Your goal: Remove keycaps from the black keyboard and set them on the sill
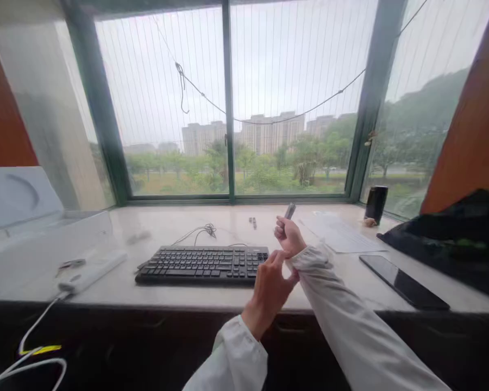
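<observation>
Currently: Stick point(290, 210) in Hand, Cuff point(312, 258) Pinched

Left hand point(272, 282): grip closed on cuff, right of centre; handling apparently midway, release outstanding. Right hand point(290, 237): grip closed round stick, upper right of keyboard point(204, 263). Bits point(254, 223): loose, mid-frame, bench point(228, 214).

On the desk point(207, 296), a keyboard point(204, 265) lies left of papers point(340, 234) and phone point(403, 281).
</observation>
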